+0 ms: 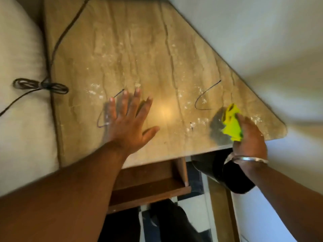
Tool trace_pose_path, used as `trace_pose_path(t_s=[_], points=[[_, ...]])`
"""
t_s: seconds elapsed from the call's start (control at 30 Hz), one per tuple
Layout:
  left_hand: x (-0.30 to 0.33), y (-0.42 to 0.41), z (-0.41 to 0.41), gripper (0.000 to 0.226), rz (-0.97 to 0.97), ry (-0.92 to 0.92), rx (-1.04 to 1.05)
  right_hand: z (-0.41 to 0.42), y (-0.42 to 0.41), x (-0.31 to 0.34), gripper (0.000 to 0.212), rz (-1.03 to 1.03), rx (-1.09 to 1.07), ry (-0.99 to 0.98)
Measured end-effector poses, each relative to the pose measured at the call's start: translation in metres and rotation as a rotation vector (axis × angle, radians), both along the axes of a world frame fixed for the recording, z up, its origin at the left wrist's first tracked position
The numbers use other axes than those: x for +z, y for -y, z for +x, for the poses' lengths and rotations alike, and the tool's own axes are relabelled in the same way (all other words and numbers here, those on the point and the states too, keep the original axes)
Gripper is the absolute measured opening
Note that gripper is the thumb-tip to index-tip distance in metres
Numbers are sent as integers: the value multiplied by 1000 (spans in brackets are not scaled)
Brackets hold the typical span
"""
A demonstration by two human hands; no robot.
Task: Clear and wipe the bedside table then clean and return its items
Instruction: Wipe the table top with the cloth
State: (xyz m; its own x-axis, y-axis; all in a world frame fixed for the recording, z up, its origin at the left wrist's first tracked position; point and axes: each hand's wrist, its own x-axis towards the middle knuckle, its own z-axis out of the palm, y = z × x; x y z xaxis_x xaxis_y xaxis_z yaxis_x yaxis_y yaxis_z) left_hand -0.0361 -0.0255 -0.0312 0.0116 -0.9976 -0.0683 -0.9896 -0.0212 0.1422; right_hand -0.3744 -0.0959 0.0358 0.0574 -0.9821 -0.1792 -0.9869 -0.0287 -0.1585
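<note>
The bedside table (139,49) has a tan, stone-patterned top with white dust specks and two thin dark curved marks on it. My left hand (128,119) lies flat on the top near its front, fingers spread, holding nothing. My right hand (248,137) is at the front right corner, shut on a crumpled yellow-green cloth (231,122) that presses on the surface. A metal bangle sits on that wrist. No items stand on the table top.
A pale bed (21,84) borders the table on the left, with a bundled dark cable (41,85) lying on it and running up over the table's back. An open wooden drawer (148,186) juts out below the front edge. White wall on the right; a black object (218,172) below the right corner.
</note>
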Motion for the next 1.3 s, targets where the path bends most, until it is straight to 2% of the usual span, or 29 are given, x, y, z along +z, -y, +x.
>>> trace_pose_path(t_s=[0.07, 0.13, 0.23, 0.33, 0.4, 0.53, 0.6, 0.67, 0.7, 0.77, 0.83, 0.9, 0.97, 1.1, 1.17, 1.2, 1.23, 1.3], points=[[-8, 36, -10, 87, -6, -10, 20, -30, 27, -15, 67, -23, -308, 44], [-21, 48, -16, 88, -8, 6, 18, -51, 57, -30, 74, -25, -515, 1], [-25, 43, -11, 90, -25, 21, 17, -54, 80, -48, 86, 106, -633, -179], [-18, 50, -12, 92, 4, 24, 25, -36, 82, -58, 76, 142, -712, -208], [-18, 49, -12, 91, 24, 30, 28, -7, 66, -63, 69, 117, -573, -244], [-22, 48, -10, 90, 17, 25, 26, 64, -5, -65, 69, 98, -107, -89], [-23, 47, -9, 88, 11, 12, 22, 62, -36, -61, 69, 155, 101, -51], [-22, 46, -8, 87, 0, 11, 12, 22, -25, -56, 69, 180, 154, -85], [-22, 45, -7, 87, -2, 8, 14, -1, -9, -54, 70, 172, 66, -134], [-21, 44, -6, 88, -6, -4, 8, -43, 38, -54, 69, 181, -297, -219], [-21, 45, -8, 89, -6, -9, 8, -60, 81, -51, 66, 207, -639, -218], [-20, 46, -9, 88, 6, -4, 12, -40, 93, -52, 69, 251, -743, -243], [-20, 47, -10, 87, 25, 2, 7, -1, 72, -58, 70, 211, -562, -298], [-17, 47, -10, 86, 48, 16, 22, 94, -31, -63, 78, 64, 235, -155], [-16, 46, -10, 83, 46, -2, 30, 90, -69, -59, 78, 90, 522, -77], [-16, 47, -8, 81, 43, 0, 41, 68, -72, -58, 80, 126, 574, -79], [-16, 46, -8, 81, 40, -2, 43, 39, -69, -53, 84, 165, 526, -101], [-15, 45, -8, 81, 39, -7, 41, -29, -46, -49, 81, 185, 268, -190]])
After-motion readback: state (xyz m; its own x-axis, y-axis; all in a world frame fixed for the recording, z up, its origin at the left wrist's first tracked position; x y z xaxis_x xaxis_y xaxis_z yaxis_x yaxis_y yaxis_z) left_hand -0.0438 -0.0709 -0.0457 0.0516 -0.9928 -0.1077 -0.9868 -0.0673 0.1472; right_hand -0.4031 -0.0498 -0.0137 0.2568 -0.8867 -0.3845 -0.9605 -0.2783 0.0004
